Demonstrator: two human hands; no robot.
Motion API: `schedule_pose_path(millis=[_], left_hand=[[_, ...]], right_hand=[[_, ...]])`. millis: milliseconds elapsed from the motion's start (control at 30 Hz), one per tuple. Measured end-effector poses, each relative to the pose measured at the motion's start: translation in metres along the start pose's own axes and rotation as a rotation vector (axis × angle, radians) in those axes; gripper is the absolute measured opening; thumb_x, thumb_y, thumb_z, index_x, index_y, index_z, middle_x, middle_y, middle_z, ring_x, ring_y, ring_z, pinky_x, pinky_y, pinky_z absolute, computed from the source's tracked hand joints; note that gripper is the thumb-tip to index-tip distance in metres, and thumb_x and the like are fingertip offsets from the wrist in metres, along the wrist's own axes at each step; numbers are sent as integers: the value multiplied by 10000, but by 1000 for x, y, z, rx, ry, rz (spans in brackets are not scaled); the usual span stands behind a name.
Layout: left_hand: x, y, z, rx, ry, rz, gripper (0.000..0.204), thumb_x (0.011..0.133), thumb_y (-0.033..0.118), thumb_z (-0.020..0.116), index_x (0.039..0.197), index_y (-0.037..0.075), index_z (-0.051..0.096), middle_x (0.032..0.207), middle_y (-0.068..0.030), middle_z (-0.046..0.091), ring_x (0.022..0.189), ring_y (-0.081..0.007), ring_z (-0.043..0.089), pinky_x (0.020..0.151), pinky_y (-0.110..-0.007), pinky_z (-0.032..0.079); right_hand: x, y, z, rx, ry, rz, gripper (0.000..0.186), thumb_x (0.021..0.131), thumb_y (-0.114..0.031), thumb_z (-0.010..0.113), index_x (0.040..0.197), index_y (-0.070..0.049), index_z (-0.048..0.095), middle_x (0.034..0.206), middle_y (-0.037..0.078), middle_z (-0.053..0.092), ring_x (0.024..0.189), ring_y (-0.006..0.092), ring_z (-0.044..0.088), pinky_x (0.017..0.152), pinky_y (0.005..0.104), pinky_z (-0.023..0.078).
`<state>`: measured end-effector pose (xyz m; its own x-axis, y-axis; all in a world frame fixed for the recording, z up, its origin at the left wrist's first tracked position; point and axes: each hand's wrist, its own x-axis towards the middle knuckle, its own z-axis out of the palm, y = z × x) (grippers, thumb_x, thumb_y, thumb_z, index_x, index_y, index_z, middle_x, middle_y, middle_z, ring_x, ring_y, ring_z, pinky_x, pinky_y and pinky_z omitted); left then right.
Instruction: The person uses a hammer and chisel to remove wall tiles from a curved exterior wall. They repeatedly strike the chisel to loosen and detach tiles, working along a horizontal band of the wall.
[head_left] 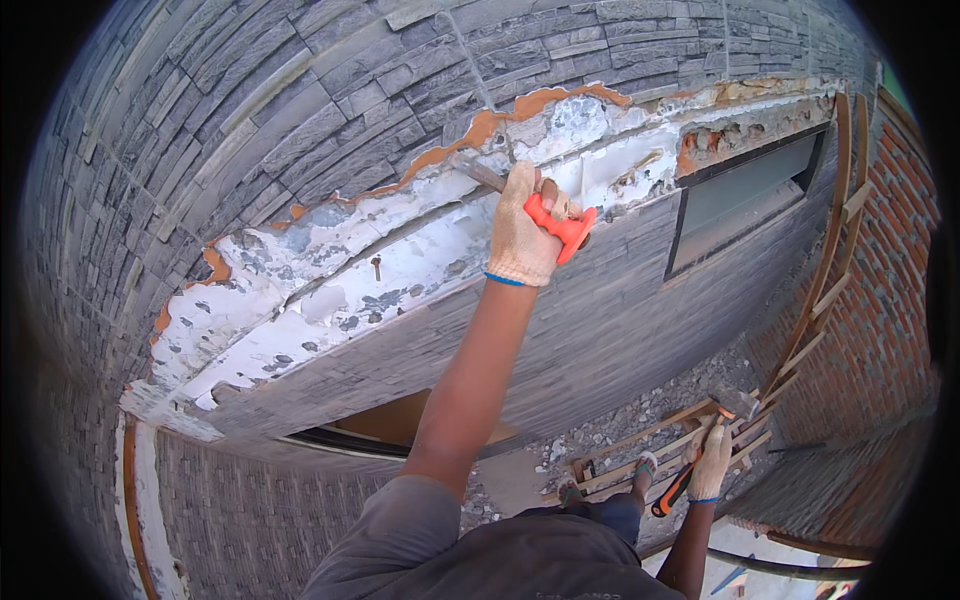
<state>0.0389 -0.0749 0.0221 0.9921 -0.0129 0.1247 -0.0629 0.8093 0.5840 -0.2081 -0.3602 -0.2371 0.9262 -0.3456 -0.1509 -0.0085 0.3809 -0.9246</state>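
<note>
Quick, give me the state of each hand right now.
Left hand: gloved, closed on a chisel's orange grip, tip at the stripped wall band.
Right hand: gloved, closed on a hammer, hanging low.

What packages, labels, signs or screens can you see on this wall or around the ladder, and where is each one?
None in view: no package, label, sign or screen.
The scene shows only a grey stone-clad wall with a stripped white band, a dark window, a wooden ladder, a chisel with an orange guard in the left hand, and a hammer in the right hand.
</note>
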Motion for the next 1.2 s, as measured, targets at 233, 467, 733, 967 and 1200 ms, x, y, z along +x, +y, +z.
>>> schedule_pose_path(millis=[233, 467, 733, 967, 1200], left_hand=[[2, 2, 10, -74, -24, 3, 390, 987, 398, 603, 746, 146, 430, 571, 3, 353, 499, -138, 331, 563, -324, 346], [1, 4, 11, 6, 14, 13, 417, 988, 387, 592, 704, 144, 408, 556, 1, 348, 484, -129, 306, 537, -314, 320], [6, 3, 8, -26, -34, 29, 391, 998, 375, 577, 732, 126, 434, 583, 12, 349, 509, -138, 341, 563, -328, 362], [12, 4, 9, -48, -15, 33, 409, 1002, 394, 564, 719, 134, 423, 580, 16, 342, 508, -141, 334, 567, -336, 358], [0, 11, 11, -13, 16, -35, 416, 996, 392, 576, 698, 147, 420, 571, 21, 334, 505, -132, 306, 557, -313, 322]], right_hand=[[54, -30, 65, 454, 129, -284, 435, 1054, -508, 521, 1153, -85, 536, 682, -24, 463, 505, 75, 390, 497, 262, 336], [57, -56, 124, 600, -123, -219, 450, 1050, -524, 518, 1152, -86, 534, 683, -19, 476, 502, 89, 377, 482, 274, 324], [52, -75, 159, 605, -177, -93, 422, 1055, -519, 513, 1132, -104, 523, 701, -13, 478, 521, 80, 381, 499, 268, 317], [28, -91, 258, 822, -192, 53, 274, 1064, -356, 461, 1040, -83, 470, 691, 9, 437, 511, 114, 375, 501, 320, 361], [17, -102, 240, 713, 22, 80, 270, 1055, -333, 458, 1008, -68, 474, 677, -7, 404, 489, 85, 325, 473, 295, 306]])
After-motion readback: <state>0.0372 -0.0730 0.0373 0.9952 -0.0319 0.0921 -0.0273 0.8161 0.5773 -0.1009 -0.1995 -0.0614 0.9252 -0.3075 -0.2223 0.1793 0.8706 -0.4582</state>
